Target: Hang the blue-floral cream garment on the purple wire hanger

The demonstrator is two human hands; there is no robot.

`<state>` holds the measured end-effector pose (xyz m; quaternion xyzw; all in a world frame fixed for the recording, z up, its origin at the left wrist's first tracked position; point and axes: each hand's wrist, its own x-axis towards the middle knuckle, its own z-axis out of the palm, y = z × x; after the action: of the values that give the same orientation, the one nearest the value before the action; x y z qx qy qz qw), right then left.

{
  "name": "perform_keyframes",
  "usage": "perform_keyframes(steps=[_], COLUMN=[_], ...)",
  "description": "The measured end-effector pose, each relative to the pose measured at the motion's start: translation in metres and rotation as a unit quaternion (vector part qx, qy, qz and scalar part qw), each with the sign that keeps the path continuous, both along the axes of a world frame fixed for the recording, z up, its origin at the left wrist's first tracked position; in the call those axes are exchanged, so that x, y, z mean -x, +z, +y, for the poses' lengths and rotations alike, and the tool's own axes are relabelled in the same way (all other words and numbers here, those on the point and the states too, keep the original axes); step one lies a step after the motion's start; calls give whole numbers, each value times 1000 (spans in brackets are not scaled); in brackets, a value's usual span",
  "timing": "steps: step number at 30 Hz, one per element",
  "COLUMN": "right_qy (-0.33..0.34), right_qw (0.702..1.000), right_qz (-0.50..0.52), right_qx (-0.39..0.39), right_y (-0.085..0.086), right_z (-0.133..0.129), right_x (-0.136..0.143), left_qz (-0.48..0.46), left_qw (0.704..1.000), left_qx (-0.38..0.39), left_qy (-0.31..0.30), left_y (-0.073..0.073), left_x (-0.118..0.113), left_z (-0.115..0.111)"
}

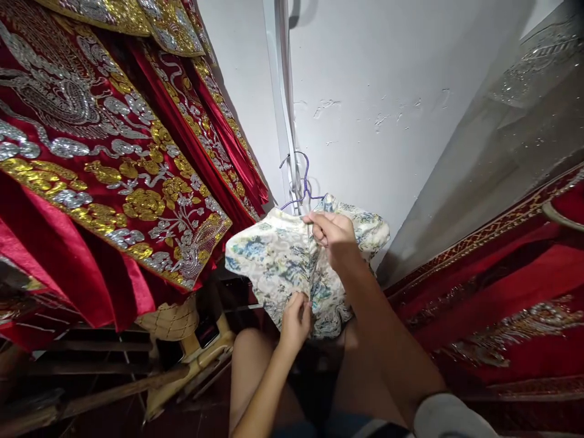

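Setting: a narrow corner with a plain white wall [374, 91] ahead, hemmed in on your left by hanging red garments [91, 158] heavy with gold and silver embroidery, and on your right by more red embroidered fabric [502, 292] under a clear plastic cover [524, 121]. A small floral garment [283, 261], cream with blue and green print, hangs on a purple wire hanger [305, 182] whose hook sits against the white vertical strip [280, 109] at the wall corner. Your right hand [333, 234] is at the top of the garment, just under the hanger's neck, fingers [319, 228] pinched together on the fabric edge at the centre opening. Your left hand [295, 319] is lower on the same centre line, near the hem, fingers [298, 301] also closed on the cloth, thumb on top. The garment's front seam runs straight between the two hands, taut from top grip to bottom grip; the left panel spreads flat toward the red garments, the right panel is partly hidden behind your right forearm. Below the red garments sits a woven cream object [171, 319], beside wooden pieces [191, 365]; what they are cannot be told.
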<state>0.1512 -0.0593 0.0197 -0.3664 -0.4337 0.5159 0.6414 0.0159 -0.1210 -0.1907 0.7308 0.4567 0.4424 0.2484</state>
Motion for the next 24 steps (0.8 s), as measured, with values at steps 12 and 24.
perform_keyframes(steps=[12,24], right_qy=[-25,-60], right_qw=[995,965], right_qz=[-90,-253], right_qx=[-14,-25], right_y=[-7,-76], right_z=[-16,4], right_x=[9,21], left_qz=[-36,-162], left_qw=[982,945], left_qx=[-183,-232], left_qy=[10,161], left_y=[193,198], left_x=[13,36], left_z=[60,63])
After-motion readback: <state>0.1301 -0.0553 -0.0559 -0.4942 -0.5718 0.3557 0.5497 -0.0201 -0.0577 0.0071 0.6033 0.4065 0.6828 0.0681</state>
